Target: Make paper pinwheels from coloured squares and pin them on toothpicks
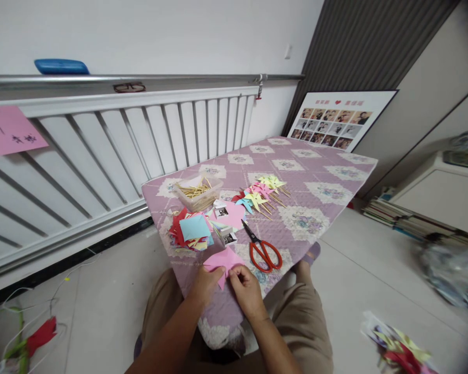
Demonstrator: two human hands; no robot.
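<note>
A pink folded paper (223, 261) lies on the near end of a table covered by a purple quilted cloth (315, 171). My left hand (206, 283) pinches its left corner. My right hand (246, 284) presses fingertips together on its lower right edge. Red-handled scissors (262, 250) rest just right of the paper. A stack of coloured paper squares (192, 231) sits to the left. Further back stand a clear box of wooden sticks (198, 191) and a row of finished paper pinwheels on sticks (262, 195).
A white radiator and rail (113, 140) run along the left wall. A photo board (337, 122) leans behind the table. Books (393, 217) are stacked on the floor at right. Paper scraps (400, 349) lie on the floor near my knees.
</note>
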